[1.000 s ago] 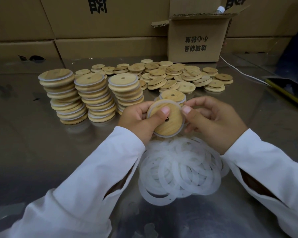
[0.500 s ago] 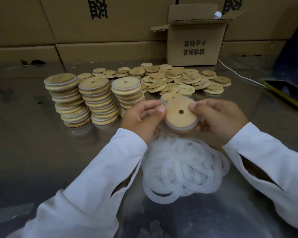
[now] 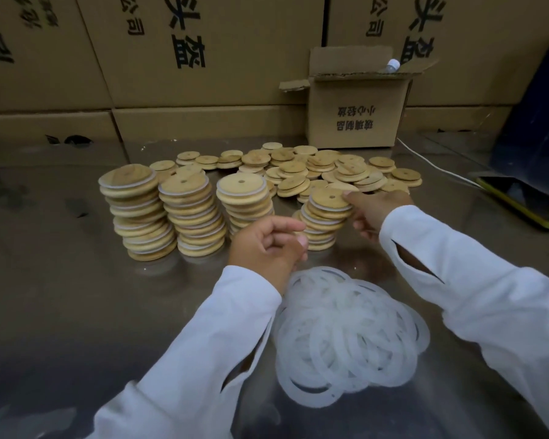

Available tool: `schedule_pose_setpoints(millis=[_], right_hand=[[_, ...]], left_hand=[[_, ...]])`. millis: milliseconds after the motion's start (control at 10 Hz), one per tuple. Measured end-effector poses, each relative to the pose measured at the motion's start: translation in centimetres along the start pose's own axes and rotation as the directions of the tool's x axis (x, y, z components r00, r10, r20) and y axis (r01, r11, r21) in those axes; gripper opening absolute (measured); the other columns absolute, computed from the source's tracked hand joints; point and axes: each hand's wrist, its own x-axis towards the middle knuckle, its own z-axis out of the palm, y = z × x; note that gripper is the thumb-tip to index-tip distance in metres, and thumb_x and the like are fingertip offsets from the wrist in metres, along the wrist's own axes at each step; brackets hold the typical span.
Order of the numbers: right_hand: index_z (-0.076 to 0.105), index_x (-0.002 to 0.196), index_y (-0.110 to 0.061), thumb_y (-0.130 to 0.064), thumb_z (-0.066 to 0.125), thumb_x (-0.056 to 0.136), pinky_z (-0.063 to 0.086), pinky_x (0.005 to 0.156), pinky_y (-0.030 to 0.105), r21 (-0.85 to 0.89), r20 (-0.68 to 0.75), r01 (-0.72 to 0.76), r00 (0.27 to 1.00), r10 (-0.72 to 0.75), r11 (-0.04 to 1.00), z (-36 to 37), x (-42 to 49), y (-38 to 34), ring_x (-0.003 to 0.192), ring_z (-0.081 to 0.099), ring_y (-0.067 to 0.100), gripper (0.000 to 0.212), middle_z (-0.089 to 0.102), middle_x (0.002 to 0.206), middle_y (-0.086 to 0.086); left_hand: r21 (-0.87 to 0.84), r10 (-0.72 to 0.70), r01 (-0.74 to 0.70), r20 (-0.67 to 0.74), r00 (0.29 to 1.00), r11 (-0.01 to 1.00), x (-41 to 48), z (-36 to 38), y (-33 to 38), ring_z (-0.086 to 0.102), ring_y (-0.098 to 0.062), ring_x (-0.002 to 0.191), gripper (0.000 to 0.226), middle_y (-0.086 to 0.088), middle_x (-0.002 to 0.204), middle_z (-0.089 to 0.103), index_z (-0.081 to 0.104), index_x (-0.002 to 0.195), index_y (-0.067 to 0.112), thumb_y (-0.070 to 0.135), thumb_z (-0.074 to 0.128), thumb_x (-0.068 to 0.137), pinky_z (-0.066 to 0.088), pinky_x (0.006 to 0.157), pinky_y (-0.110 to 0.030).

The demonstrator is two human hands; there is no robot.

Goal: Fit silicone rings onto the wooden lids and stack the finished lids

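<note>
My right hand [image 3: 376, 210] pinches the right edge of a ringed wooden lid [image 3: 327, 197] that lies on top of a short, leaning stack of finished lids [image 3: 319, 224]. My left hand [image 3: 267, 245] hovers just left of that stack's base, fingers loosely curled, holding nothing. Three taller stacks of finished lids [image 3: 191, 217] stand to the left. A heap of bare wooden lids [image 3: 330, 169] lies behind. A pile of white silicone rings [image 3: 349, 337] lies on the table between my forearms.
An open cardboard box [image 3: 355, 109] stands behind the lids, in front of a wall of large cartons [image 3: 187, 58]. A phone [image 3: 523, 201] with a white cable [image 3: 431, 163] lies at the right. The metal table [image 3: 61, 280] reflects the stacks.
The lid I held in both hands over the rings has gone forward onto the short stack with my right hand. My left hand let go of it and drew back.
</note>
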Motion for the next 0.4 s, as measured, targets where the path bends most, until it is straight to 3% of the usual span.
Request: schedule_pose_setpoints(millis=[300,400], right_hand=[[0.055,0.064,-0.014,-0.045,0.060,0.082,0.036,0.054,0.025,-0.177,0.047,0.065,0.997,-0.058,0.982,0.5,-1.3,-0.6,0.051,0.049,0.015,0.036,0.054,0.038,-0.002],[0.054,0.072,-0.019,-0.034,0.059,0.086,0.037,0.055,0.024,-0.096,0.017,0.134,0.991,-0.133,0.986,-0.6,-2.8,-0.4,0.054,0.051,0.012,0.021,0.058,0.063,0.000]], left_hand=[[0.033,-0.043,0.042,0.034,0.999,0.999,0.2,0.0,-0.3,0.060,-0.002,0.050,0.023,0.007,0.050,0.062,0.061,0.077,0.017,-0.005,0.059,0.083,0.050,0.055,-0.014],[0.014,-0.097,0.096,0.048,0.994,0.995,-0.1,0.0,-0.1,0.059,-0.003,0.049,0.021,0.005,0.055,0.063,0.061,0.077,0.017,-0.003,0.057,0.085,0.049,0.051,-0.015]])
